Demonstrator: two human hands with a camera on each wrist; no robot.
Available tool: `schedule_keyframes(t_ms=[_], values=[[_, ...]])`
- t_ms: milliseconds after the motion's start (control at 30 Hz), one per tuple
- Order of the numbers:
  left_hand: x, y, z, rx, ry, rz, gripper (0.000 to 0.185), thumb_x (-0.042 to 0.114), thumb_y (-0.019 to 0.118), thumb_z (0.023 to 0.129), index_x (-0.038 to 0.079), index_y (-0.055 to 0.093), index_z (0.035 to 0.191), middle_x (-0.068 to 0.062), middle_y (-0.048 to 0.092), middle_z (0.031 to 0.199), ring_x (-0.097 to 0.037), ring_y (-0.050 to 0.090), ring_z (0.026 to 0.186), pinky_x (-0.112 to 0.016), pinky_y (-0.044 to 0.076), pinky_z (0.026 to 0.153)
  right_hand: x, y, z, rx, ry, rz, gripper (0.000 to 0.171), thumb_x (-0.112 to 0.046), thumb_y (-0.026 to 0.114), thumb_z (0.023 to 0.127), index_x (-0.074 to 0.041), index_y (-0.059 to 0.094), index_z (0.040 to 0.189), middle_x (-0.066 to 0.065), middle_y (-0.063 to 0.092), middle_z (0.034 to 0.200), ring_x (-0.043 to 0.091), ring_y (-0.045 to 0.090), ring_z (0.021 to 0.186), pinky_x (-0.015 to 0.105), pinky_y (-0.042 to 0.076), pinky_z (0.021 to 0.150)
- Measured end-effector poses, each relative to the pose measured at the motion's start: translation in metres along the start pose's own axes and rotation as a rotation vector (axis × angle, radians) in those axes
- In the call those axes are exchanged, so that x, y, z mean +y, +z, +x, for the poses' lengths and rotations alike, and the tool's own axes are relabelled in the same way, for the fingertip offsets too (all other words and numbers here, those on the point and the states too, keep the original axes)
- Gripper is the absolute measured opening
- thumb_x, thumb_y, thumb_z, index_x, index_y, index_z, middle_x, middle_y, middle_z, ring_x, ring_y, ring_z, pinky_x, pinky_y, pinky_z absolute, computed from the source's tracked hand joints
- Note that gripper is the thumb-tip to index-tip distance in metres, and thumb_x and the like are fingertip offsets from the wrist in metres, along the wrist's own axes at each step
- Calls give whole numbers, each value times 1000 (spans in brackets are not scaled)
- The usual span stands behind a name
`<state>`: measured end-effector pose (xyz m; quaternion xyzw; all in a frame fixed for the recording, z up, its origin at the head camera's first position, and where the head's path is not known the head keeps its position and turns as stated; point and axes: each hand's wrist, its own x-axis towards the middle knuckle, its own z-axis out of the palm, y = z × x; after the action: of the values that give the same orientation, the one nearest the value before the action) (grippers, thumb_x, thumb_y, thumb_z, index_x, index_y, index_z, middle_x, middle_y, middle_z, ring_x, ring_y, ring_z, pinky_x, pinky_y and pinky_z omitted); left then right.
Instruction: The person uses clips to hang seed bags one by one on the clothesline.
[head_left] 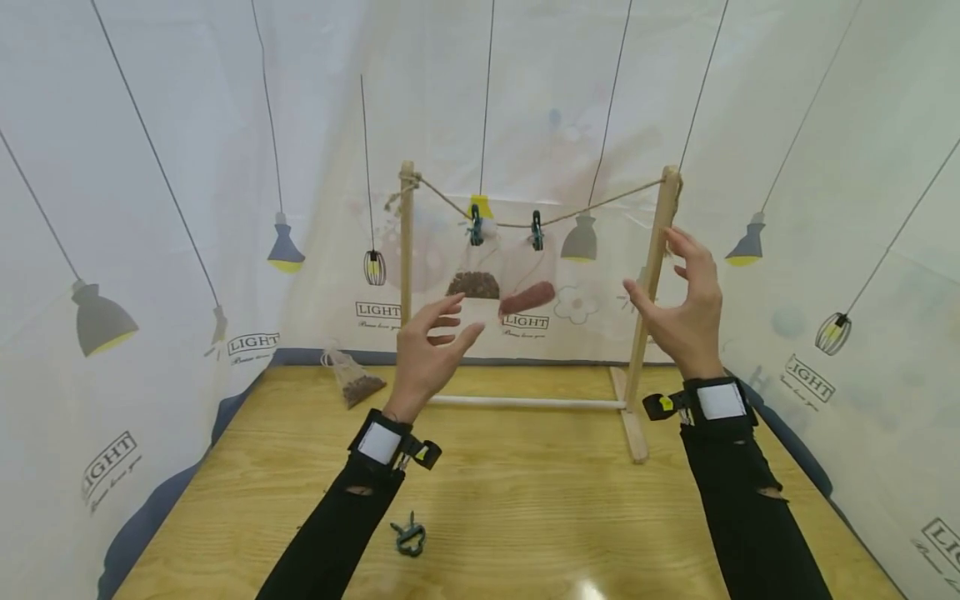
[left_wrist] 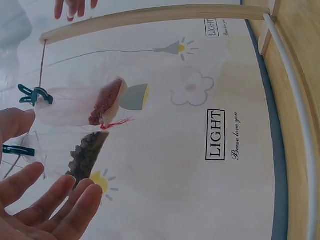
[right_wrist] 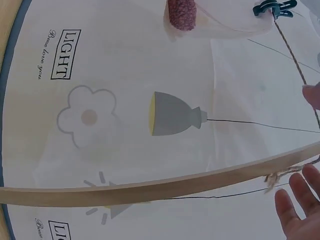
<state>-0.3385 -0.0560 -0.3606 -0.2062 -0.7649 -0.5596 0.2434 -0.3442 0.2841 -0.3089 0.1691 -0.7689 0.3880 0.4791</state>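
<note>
Curtained tabletop booth (head_left: 525, 517) (lamp-print drapes (head_left: 187, 208))

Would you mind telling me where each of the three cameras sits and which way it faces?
Head: worn on the head, facing forward and down at the wooden rack on the table; both sleeved arms show, left hand and right hand raised and open.
Left wrist: looks past the left hand's fingers at two pouches pegged to the string.
Right wrist: faces the rack's post and the printed curtain; only right fingertips show.
Shared: both wrist views show the reddish pouch and a green clip.
</note>
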Motion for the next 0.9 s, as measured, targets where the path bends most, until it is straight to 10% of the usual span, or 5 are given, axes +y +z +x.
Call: schedule_keyframes(t_ms=[367, 600, 900], values=[[-24, -14, -26, -3, -86, 47, 50, 30, 78, 93, 18, 65, 139, -13, 69, 127, -29, 71, 109, -37, 64, 88, 31, 6, -3, -25, 167, -26, 66, -5, 76, 89, -14, 51, 150, 14, 62, 140, 32, 63, 122, 12, 50, 93], [-34, -23, -42, -41, -169, 68, 48, 33, 77, 94, 21, 64, 139, -10, 69, 126, -31, 68, 113, -39, 62, 89, 37, 10, -1, -51, 225, -11, 55, -4, 67, 96, -15, 54, 148, 18, 66, 132, 35, 67, 116, 32, 62, 93], [-40, -40, -59, -120, -180, 117, 44, 35, 76, 95, 20, 67, 135, -9, 70, 124, -25, 68, 108, -35, 60, 84, 39, 12, -1, -35, 209, 13, 53, -2, 66, 97, -14, 55, 147, 19, 67, 128, 34, 68, 113, 0, 47, 81]])
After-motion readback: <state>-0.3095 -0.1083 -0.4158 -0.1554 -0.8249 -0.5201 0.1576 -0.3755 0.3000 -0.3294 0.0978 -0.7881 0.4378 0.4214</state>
